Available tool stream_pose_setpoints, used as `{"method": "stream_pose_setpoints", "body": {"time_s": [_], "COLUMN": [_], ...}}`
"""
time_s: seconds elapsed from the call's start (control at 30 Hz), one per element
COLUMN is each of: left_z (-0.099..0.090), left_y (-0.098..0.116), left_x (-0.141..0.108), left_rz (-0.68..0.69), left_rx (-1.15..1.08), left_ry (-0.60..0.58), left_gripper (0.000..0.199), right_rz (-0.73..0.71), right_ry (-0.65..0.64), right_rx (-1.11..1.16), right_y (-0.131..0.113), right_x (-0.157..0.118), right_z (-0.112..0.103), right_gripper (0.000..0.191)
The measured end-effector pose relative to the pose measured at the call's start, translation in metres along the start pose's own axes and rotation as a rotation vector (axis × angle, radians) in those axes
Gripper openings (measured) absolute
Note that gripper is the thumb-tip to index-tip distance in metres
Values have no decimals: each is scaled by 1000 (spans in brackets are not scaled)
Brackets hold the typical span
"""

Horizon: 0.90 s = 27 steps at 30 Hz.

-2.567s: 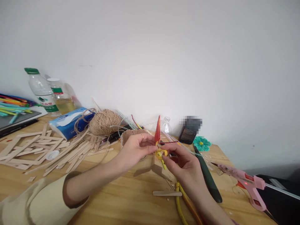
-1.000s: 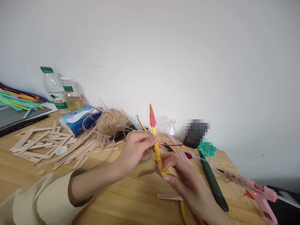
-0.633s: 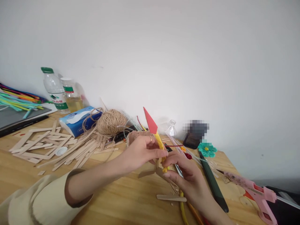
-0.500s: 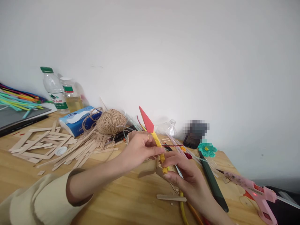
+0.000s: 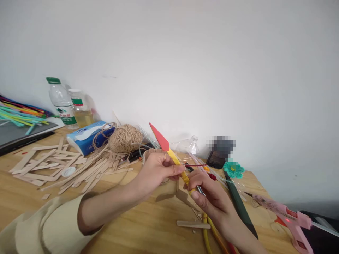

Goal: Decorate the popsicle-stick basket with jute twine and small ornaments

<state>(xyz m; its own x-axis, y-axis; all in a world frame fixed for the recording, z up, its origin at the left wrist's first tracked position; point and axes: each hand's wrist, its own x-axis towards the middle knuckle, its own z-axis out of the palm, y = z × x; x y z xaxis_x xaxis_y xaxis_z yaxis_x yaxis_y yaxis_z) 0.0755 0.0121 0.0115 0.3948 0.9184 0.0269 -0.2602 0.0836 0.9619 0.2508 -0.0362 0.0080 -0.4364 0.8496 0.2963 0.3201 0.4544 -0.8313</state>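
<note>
Fingers of the left hand (image 5: 159,168) and right hand (image 5: 209,197) are pinching a yellow strip (image 5: 178,163). Above them (pointing up-left), its red tip (image 5: 160,137) is showing.

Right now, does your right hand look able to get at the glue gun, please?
Probably yes: the glue gun lies to its right, with only the low green tool between. However, the right hand is pinching the yellow stem, so it would likely need to let go first.

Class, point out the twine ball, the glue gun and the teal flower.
Twine ball (image 5: 126,138): head view, middle of the ball.
Glue gun (image 5: 291,228): head view, upper handle.
Teal flower (image 5: 239,170): head view, right-hand petals.
</note>
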Motion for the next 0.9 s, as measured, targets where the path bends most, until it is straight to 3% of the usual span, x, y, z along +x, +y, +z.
{"method": "stream_pose_setpoints", "body": {"time_s": [0.3,0.47,0.7,0.9], "left_z": [4,1,0,-1], "left_y": [-4,-2,-2,-3], "left_x": [-3,-1,1,0], "left_rz": [12,-43,2,-3], "left_rx": [-40,-8,3,99], "left_ry": [-20,40,48,105], "left_gripper": [18,19,18,24], "right_rz": [92,148,288,304], "right_ry": [57,169,-8,-126], "right_rx": [-6,190,527,475], "right_y": [-3,4,0,-4], "right_x": [2,3,6,7], "right_z": [2,5,-2,-9], "right_gripper": [16,5,24,20]}}
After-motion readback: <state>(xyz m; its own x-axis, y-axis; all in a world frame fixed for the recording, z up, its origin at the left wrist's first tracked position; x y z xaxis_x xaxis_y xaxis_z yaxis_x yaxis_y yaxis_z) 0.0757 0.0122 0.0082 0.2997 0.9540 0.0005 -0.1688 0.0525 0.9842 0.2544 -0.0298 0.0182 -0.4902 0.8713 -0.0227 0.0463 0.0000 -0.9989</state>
